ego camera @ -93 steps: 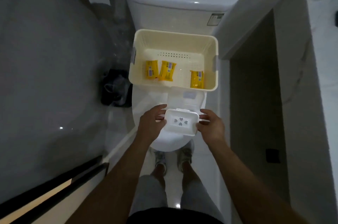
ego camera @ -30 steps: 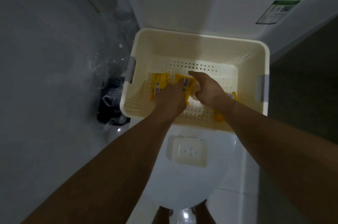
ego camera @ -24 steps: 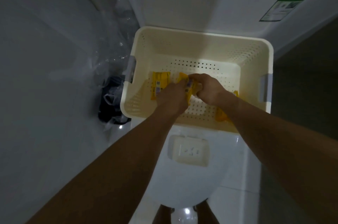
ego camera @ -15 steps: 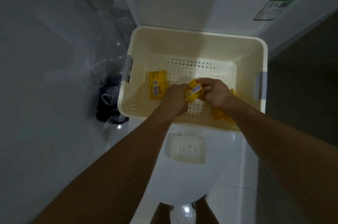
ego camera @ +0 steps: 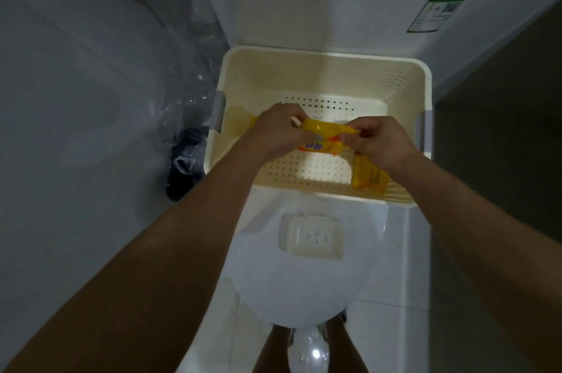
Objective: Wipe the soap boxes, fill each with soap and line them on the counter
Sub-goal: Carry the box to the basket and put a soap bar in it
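Left hand (ego camera: 275, 135) and right hand (ego camera: 378, 141) each pinch one end of a yellow soap packet (ego camera: 322, 137) above the basket (ego camera: 322, 68), probably to tear it open for the empty soap box (ego camera: 311, 235) nearby on the toilet lid (ego camera: 304, 287).

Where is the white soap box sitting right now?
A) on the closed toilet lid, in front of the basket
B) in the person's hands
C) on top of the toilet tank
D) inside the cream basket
A: the soap box lies on the toilet lid in front of the basket, while both hands grip a yellow soap packet.
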Motion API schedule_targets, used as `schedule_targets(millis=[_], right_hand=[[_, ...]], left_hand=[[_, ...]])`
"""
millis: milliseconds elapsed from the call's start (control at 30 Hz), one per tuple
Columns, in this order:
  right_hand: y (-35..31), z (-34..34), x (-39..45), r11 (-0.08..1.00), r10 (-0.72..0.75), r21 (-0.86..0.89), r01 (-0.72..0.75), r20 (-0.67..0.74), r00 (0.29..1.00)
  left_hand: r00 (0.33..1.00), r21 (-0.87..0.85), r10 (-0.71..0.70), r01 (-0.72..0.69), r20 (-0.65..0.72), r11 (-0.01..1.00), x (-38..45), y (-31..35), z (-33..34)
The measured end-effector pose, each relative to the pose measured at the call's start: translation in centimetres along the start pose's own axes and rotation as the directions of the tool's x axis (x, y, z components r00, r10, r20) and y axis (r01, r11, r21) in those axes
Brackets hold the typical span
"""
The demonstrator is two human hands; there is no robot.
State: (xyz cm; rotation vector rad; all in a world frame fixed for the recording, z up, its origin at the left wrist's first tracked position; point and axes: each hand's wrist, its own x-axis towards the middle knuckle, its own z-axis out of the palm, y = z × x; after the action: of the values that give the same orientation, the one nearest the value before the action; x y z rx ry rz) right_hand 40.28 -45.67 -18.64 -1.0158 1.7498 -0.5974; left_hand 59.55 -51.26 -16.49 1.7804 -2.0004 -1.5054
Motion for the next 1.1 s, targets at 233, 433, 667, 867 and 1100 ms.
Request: schedule_targets(millis=[233,433,667,867,1100], right_hand=[[-2.8,-0.5,-3.4,0.955,0.053,0.291,-0.062,0.038,0.998],[-3.7,-0.7,-6.5,0.902,0.052,0.42,-0.098,0.12,0.991],[-3.2,-0.4,-8.8,0.904,0.038,0.408,-0.13,0.225,0.974],[-2.2,1.3,-10.7,0.917,0.043,0.361,-0.17,0.334,0.942],[0.7,3.1,-13.0,0.822,0.056,0.533,-0.2,0.274,0.96]], left_hand=[[0.997,-0.204,-0.043,0.029,-0.065,0.979,-2.8,-0.1,-1.6],[0.998,-0.379,-0.029,0.005,-0.058,0.925,-5.4,-0.9,-1.0],[0.992,-0.543,-0.073,0.005,-0.104,0.84,-7.9,-1.3,0.1],[0.991,-0.484,-0.027,-0.04,-0.131,0.874,-9.0,-0.9,0.5],[0.997,-0.438,0.019,-0.052,-0.079,0.897,-11.1,-1.5,1.6]])
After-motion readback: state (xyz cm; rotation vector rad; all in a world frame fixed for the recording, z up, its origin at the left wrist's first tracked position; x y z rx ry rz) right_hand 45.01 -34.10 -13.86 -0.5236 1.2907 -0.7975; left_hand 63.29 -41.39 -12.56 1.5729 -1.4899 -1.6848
